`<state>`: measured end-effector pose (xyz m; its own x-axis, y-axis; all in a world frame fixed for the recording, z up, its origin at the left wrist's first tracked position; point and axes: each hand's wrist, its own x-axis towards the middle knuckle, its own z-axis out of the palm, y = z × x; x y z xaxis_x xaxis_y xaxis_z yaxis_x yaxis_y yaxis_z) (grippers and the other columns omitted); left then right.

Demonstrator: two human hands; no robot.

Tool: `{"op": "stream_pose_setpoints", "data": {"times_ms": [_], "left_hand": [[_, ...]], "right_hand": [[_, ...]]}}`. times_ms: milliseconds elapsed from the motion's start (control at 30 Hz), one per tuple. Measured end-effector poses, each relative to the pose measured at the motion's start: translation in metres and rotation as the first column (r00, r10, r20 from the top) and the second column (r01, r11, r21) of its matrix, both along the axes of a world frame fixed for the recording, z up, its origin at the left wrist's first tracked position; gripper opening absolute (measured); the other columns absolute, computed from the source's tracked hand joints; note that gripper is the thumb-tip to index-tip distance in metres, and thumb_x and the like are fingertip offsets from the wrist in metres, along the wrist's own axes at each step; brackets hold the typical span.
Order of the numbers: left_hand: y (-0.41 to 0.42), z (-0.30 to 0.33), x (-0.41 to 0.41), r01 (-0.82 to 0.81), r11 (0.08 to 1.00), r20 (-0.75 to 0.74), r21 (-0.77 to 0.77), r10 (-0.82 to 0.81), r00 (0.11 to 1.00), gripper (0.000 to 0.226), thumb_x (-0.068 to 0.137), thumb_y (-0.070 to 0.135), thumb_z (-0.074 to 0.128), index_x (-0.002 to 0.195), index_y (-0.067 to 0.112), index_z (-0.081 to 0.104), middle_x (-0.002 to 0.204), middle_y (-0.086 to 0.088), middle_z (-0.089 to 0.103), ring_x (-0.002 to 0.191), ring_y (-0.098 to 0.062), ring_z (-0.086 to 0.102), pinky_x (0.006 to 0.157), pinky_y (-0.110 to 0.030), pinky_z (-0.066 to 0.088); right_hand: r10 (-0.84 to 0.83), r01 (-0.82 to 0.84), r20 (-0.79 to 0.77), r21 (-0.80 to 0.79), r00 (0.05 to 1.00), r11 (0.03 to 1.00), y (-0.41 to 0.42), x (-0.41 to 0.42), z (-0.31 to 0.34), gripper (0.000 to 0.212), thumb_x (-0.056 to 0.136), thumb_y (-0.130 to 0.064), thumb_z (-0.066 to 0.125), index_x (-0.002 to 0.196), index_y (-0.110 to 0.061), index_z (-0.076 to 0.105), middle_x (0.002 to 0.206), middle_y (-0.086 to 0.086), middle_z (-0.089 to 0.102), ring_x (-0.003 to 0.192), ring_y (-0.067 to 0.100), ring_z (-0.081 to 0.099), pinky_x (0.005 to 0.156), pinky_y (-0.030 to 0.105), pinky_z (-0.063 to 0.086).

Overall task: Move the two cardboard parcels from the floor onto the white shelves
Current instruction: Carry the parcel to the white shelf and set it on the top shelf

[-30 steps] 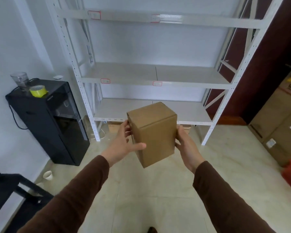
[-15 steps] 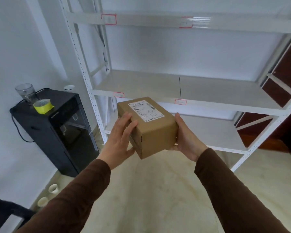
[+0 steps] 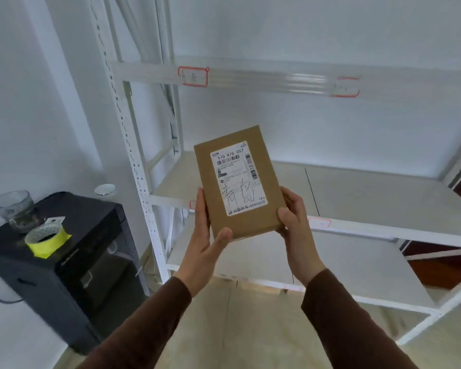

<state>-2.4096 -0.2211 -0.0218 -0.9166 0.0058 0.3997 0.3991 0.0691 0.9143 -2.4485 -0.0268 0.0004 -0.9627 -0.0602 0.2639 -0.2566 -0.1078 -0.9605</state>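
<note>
A brown cardboard parcel (image 3: 266, 166) with a white shipping label facing me is held up in front of the white shelves (image 3: 383, 201). My left hand (image 3: 205, 249) grips its lower left edge, thumb on the front face. My right hand (image 3: 296, 227) grips its lower right edge. The parcel hovers at the level of the middle shelf board, near that shelf's left end. A second parcel is not in view.
A black cabinet (image 3: 72, 267) stands left of the shelves, with a yellow tape roll (image 3: 47, 241) and a glass jar (image 3: 14, 209) on top. Another shelf board (image 3: 250, 78) spans above, and a lower one (image 3: 343, 275) below. Pale tile floor lies underfoot.
I have come closer to the shelves. The parcel has been raised and tilted so its labelled face now points at me, in front of the middle shelf.
</note>
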Motion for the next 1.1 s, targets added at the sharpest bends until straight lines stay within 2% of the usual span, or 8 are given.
{"op": "stream_pose_setpoints", "data": {"times_ms": [200, 367, 500, 633, 733, 833, 933, 1100], "left_hand": [[-0.023, 0.061, -0.079, -0.084, 0.982, -0.175, 0.168, 0.114, 0.978, 0.07, 0.092, 0.043, 0.059, 0.152, 0.04, 0.025, 0.147, 0.018, 0.052, 0.14, -0.015, 0.05, 0.11, -0.048, 0.049], [-0.05, 0.128, -0.155, -0.155, 0.978, -0.302, 0.142, 0.192, 0.934, 0.078, 0.089, 0.046, 0.06, 0.158, 0.03, 0.027, 0.148, 0.008, 0.048, 0.138, -0.009, 0.05, 0.107, -0.033, 0.051], [-0.074, 0.193, -0.208, -0.209, 0.971, -0.377, 0.118, 0.238, 0.895, 0.074, 0.09, 0.049, 0.059, 0.158, 0.031, 0.036, 0.144, 0.005, 0.044, 0.136, -0.003, 0.049, 0.108, -0.02, 0.045], [-0.094, 0.242, -0.253, -0.197, 0.973, -0.39, 0.121, 0.229, 0.892, 0.072, 0.098, 0.044, 0.059, 0.161, 0.031, 0.027, 0.154, 0.009, 0.048, 0.137, 0.0, 0.05, 0.108, -0.021, 0.045], [-0.103, 0.267, -0.283, -0.24, 0.968, -0.389, 0.078, 0.251, 0.886, 0.057, 0.103, 0.042, 0.053, 0.154, 0.029, 0.033, 0.14, 0.011, 0.057, 0.113, 0.013, 0.06, 0.088, -0.01, 0.05], [-0.114, 0.285, -0.315, -0.257, 0.966, -0.354, 0.01, 0.244, 0.903, 0.05, 0.105, 0.043, 0.048, 0.152, 0.031, 0.036, 0.132, 0.018, 0.057, 0.097, 0.024, 0.061, 0.077, -0.003, 0.048], [-0.131, 0.295, -0.344, -0.255, 0.965, -0.285, -0.059, 0.228, 0.931, 0.054, 0.103, 0.052, 0.047, 0.153, 0.035, 0.036, 0.135, 0.017, 0.059, 0.108, 0.012, 0.062, 0.081, -0.008, 0.05], [-0.156, 0.298, -0.386, -0.237, 0.959, -0.177, -0.157, 0.208, 0.962, 0.055, 0.101, 0.057, 0.045, 0.152, 0.038, 0.035, 0.138, 0.01, 0.058, 0.124, -0.012, 0.058, 0.11, -0.037, 0.047]], "right_hand": [[-0.036, 0.032, -0.327, -0.016, 0.944, 0.999, -0.04, -0.075, 0.063, 0.075, 0.082, -0.049, 0.052, 0.146, -0.012, 0.04, 0.128, -0.022, 0.062, 0.118, 0.002, 0.061, 0.089, 0.022, 0.053], [-0.006, 0.016, -0.453, 0.019, 0.891, 1.0, -0.063, -0.146, 0.118, 0.084, 0.087, -0.064, 0.057, 0.153, -0.016, 0.039, 0.145, -0.011, 0.056, 0.131, 0.003, 0.055, 0.102, 0.024, 0.05], [0.007, 0.021, -0.504, 0.051, 0.864, 0.998, -0.084, -0.204, 0.164, 0.085, 0.085, -0.068, 0.063, 0.158, -0.03, 0.037, 0.159, -0.005, 0.045, 0.147, 0.018, 0.043, 0.119, 0.049, 0.038], [-0.085, 0.126, -0.513, 0.046, 0.854, 0.991, -0.112, -0.249, 0.206, 0.081, 0.086, -0.065, 0.059, 0.155, -0.026, 0.041, 0.152, -0.006, 0.043, 0.145, 0.017, 0.041, 0.117, 0.045, 0.041], [-0.115, 0.17, -0.445, 0.084, 0.888, 0.982, -0.128, -0.282, 0.231, 0.087, 0.083, -0.071, 0.057, 0.157, -0.029, 0.039, 0.151, -0.007, 0.047, 0.143, 0.016, 0.043, 0.117, 0.045, 0.041], [-0.089, 0.164, -0.422, 0.145, 0.902, 0.976, -0.136, -0.307, 0.248, 0.077, 0.092, -0.055, 0.061, 0.16, -0.032, 0.032, 0.151, -0.007, 0.052, 0.138, 0.013, 0.051, 0.116, 0.042, 0.044], [-0.071, 0.182, -0.416, 0.233, 0.907, 0.955, -0.14, -0.325, 0.261, 0.071, 0.096, -0.044, 0.062, 0.16, -0.032, 0.032, 0.146, -0.005, 0.058, 0.129, 0.012, 0.058, 0.113, 0.04, 0.047], [-0.028, 0.196, -0.37, 0.425, 0.928, 0.884, -0.146, -0.351, 0.273, 0.059, 0.097, -0.041, 0.058, 0.153, -0.03, 0.042, 0.135, -0.004, 0.066, 0.12, 0.017, 0.065, 0.108, 0.043, 0.05]]}}
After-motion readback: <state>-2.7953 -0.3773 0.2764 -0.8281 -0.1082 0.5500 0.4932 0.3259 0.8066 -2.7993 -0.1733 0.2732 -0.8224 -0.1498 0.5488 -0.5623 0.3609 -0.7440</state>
